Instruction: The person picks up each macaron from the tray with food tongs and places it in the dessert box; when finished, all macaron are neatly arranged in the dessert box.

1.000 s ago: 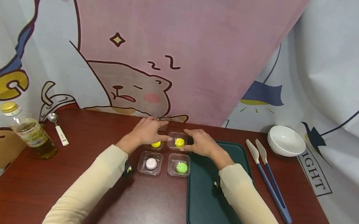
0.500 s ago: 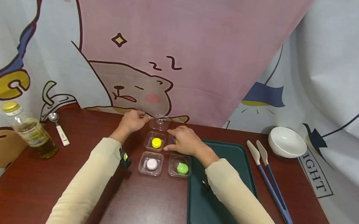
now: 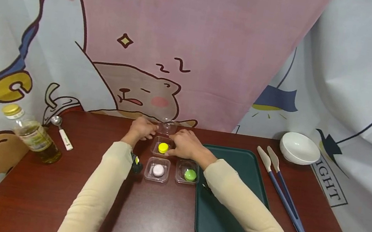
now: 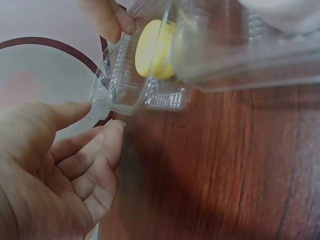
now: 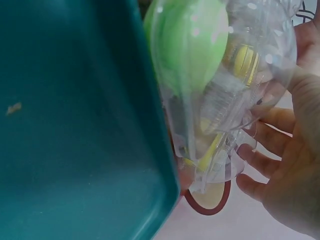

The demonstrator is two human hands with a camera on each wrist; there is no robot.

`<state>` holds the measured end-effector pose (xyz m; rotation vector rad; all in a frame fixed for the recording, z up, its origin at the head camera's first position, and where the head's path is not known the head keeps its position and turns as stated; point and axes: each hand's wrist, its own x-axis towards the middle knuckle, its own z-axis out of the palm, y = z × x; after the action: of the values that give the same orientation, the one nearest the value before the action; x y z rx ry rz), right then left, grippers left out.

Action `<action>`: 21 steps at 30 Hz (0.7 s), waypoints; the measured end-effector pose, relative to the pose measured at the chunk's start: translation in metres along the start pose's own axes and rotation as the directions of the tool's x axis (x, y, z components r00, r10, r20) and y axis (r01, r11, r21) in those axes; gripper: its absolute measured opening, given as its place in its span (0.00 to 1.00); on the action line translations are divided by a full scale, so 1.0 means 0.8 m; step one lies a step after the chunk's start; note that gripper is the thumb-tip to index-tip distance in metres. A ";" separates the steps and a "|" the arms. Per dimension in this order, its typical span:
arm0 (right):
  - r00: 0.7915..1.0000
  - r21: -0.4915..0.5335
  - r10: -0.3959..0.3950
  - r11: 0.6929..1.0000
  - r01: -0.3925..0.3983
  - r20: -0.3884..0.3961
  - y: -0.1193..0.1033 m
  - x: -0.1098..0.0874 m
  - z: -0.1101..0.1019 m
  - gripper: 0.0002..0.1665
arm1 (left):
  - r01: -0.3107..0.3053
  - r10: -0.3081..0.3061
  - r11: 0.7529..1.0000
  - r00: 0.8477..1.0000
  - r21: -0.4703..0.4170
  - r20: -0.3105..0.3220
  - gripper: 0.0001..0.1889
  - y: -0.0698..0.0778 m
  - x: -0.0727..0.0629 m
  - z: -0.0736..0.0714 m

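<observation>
Several clear plastic boxes stand in two rows, each of those I see into holding a round macaron. My left hand [image 3: 143,128] pinches the edge of the raised clear lid [image 3: 167,127] of the back left box between thumb and forefinger. Inside that box lies a yellow macaron [image 3: 163,148]. My right hand [image 3: 184,144] covers the back right box, its fingertips touching clear plastic [image 5: 225,150] close to the raised lid. In front are a box with a white macaron [image 3: 158,170] and one with a green macaron [image 3: 190,175].
A dark green tray [image 3: 225,220] lies under my right forearm. Blue-handled tongs [image 3: 285,197] and a white bowl [image 3: 300,148] stand to its right. At the left are an oil bottle [image 3: 36,138] and a white-handled measuring spoon [image 3: 65,139]. A printed cloth [image 3: 215,56] hangs behind.
My left hand drew back left off the boxes, then came to the raised lid's edge. My right hand moved left, covering the back right box. The boxes stay in place.
</observation>
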<state>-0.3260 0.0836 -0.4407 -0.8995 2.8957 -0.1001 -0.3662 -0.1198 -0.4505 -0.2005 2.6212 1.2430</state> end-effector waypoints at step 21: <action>0.999 0.018 -0.026 1.000 0.026 0.018 0.000 0.003 0.001 0.42 | 0.067 -0.063 0.962 0.998 -0.263 0.022 0.14 -0.010 0.001 -0.001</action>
<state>-0.3277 0.0824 -0.4418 -0.9307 2.8620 -0.1181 -0.3649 -0.1252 -0.4561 -0.3199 2.4090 1.5614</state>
